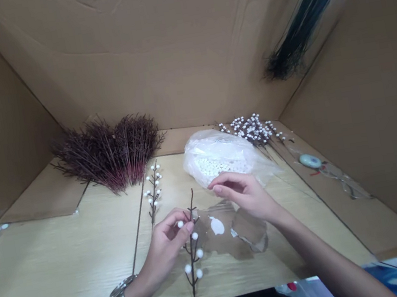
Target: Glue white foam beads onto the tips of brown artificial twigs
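My left hand (173, 232) pinches a brown artificial twig (191, 256) between thumb and fingers, and the twig stands nearly upright. White berries sit on its lower side shoots, while the tip above my fingers is bare. My right hand (246, 193) hovers just in front of a clear plastic bag (216, 140) of white berries, its thumb and fingertips drawn together. Whatever is between those fingertips is too small to make out. Beyond my left hand, a twig with white berries (154, 191) lies on the table. Torn cardboard (224, 243) with a white glue-like patch (217, 225) lies between my hands.
Bundles of bare brown twigs (115, 149) lie at the back left. Finished-looking berry twigs (254, 129) are piled behind the bag. A pale green oval object (310, 160) sits at right. Cardboard walls (168, 57) enclose the table (70, 271); dark wires (312, 10) hang upper right.
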A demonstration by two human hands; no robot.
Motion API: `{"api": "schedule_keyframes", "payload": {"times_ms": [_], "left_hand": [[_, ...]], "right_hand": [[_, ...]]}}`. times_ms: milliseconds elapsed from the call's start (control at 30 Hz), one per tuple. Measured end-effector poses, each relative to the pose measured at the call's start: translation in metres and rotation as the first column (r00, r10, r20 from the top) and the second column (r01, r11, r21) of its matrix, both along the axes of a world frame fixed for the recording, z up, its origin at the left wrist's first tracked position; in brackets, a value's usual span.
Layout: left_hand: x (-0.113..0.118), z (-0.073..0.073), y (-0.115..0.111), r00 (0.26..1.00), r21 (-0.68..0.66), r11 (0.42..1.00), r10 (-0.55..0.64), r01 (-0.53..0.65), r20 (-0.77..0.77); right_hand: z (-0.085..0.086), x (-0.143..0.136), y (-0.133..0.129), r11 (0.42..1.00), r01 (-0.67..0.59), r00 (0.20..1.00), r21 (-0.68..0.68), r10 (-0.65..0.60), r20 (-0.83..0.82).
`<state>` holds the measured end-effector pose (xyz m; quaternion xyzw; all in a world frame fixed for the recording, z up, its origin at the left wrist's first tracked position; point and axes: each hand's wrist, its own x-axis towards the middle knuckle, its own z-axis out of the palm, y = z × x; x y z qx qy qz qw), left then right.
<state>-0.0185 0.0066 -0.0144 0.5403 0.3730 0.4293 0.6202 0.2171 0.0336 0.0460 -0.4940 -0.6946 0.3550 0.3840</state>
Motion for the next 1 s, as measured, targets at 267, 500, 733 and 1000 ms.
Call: {"api": "schedule_keyframes", "payload": {"times_ms": [267, 500, 733, 1000], "left_hand": [[-0.002, 0.000, 0.001, 0.997, -0.092, 0.993, -0.070, 0.068, -0.019], [-0.001, -0.003, 0.005, 0.999, -0.125, 0.991, -0.043, 0.044, 0.006], [-0.002, -0.009, 0.006, 0.999, -0.141, 0.990, -0.027, 0.029, 0.019], [-0.001, -0.013, 0.006, 0.999, -0.136, 0.990, -0.032, 0.034, 0.016]], "right_hand": [[-0.014, 0.065, 0.028, 0.997, 0.054, 0.889, 0.057, -0.074, 0.452], [-0.037, 0.057, 0.052, 0.995, 0.095, 0.792, 0.037, -0.098, 0.602], [-0.050, 0.053, 0.057, 0.997, 0.082, 0.760, 0.000, -0.063, 0.646], [-0.025, 0.038, 0.022, 0.980, 0.094, 0.852, 0.178, -0.172, 0.495]]}}
